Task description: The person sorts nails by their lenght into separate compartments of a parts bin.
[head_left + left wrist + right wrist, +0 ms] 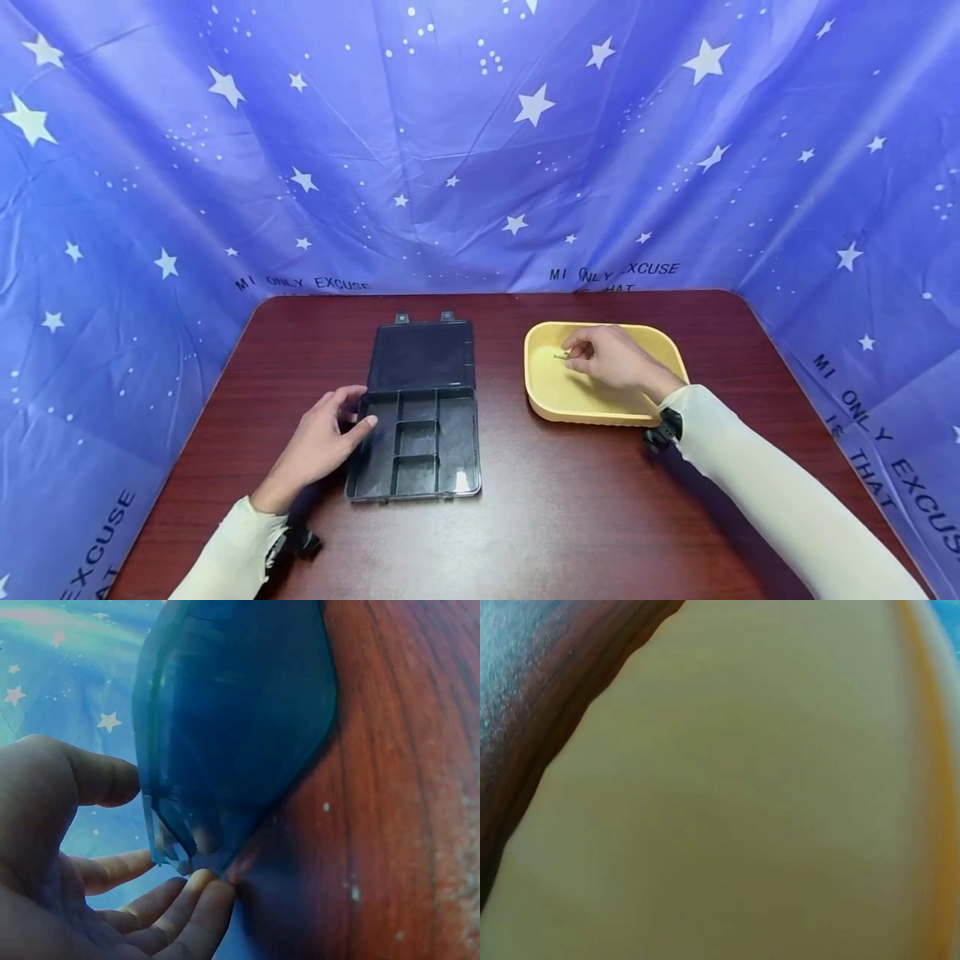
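A dark plastic compartment box point(457, 446) lies on the table with its lid point(423, 354) folded back, away from the person. My left hand point(322, 437) grips the box's left side, thumb on the rim and fingers along the outer wall. In the left wrist view, the thumb and fingertips of that hand point(112, 862) meet the bluish, see-through box wall point(240, 712). On the right, my right hand point(611, 357) reaches into a yellow tray point(547, 392). Its fingertips pinch a small, thin metal piece point(561, 357), too small to identify. Only the yellow tray wall point(727, 772) fills the right wrist view.
Box and tray stand side by side on a dark red wooden table point(525, 525), with a strip of tabletop between them. Two latches point(402, 317) stick out from the lid's far edge. A blue star-printed curtain point(465, 150) surrounds the table at the back and sides.
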Available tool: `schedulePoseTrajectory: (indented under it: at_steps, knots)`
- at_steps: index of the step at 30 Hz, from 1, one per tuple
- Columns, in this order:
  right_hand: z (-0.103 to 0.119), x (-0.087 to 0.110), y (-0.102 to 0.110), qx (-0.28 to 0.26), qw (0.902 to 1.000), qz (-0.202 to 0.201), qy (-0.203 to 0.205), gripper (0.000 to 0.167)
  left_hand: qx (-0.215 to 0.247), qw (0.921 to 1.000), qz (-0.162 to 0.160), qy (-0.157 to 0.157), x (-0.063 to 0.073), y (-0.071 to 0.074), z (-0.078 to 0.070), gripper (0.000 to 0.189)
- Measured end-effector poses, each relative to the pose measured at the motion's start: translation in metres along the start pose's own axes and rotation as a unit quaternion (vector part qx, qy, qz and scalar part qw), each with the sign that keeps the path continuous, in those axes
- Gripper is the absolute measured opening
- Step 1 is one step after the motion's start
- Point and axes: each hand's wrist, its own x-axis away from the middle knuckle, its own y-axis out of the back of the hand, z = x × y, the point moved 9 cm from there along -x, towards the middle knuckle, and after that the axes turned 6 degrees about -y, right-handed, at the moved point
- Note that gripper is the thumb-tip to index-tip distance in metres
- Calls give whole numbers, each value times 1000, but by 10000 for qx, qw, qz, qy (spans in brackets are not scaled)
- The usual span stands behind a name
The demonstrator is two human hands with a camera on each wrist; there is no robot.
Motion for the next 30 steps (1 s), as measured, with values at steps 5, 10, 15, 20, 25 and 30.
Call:
schedulePoseTrajectory:
  at_steps: [5, 10, 15, 20, 25, 30]
  knots:
    - [-7, -11, -11, 46, 9997, 202, -135, 19, 226, 9997, -84, -38, 1, 0, 3, 49]
    - [-15, -16, -19, 143, 9992, 204, -321, 16, 305, 9994, -117, -118, 2, 0, 2, 49]
    - [-19, -15, -19, 235, 9986, -27, -465, 17, 349, 9992, -119, -130, 3, 0, 2, 50]
    - [-21, -15, -18, 385, 9977, -124, -536, 11, 434, 9989, -118, -102, 3, 0, 4, 51]
    - [-21, -14, -20, 524, 9969, 33, -579, 6, 428, 9990, -82, -65, 3, -1, 4, 52]
    - [-19, -12, -27, 644, 9960, 395, -473, 17, 430, 9991, -1, 52, 5, -4, 8, 53]
